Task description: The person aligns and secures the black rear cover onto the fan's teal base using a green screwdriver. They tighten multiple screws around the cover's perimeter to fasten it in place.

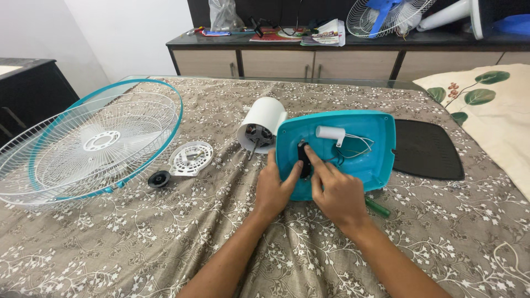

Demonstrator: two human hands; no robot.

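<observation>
Fan base [375,143] lies right of motor housing [262,124], grilles [94,143] far left

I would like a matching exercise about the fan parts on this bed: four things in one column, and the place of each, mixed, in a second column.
Things:
1. wire fan guard
2. white motor housing
3. black flat panel
4. small black knob

Places:
A. right of the turquoise base
B. far left, partly over the bed edge
C. just left of the turquoise base, at its top corner
D. beside the white round plate

Pairs: 1-B, 2-C, 3-A, 4-D
</observation>
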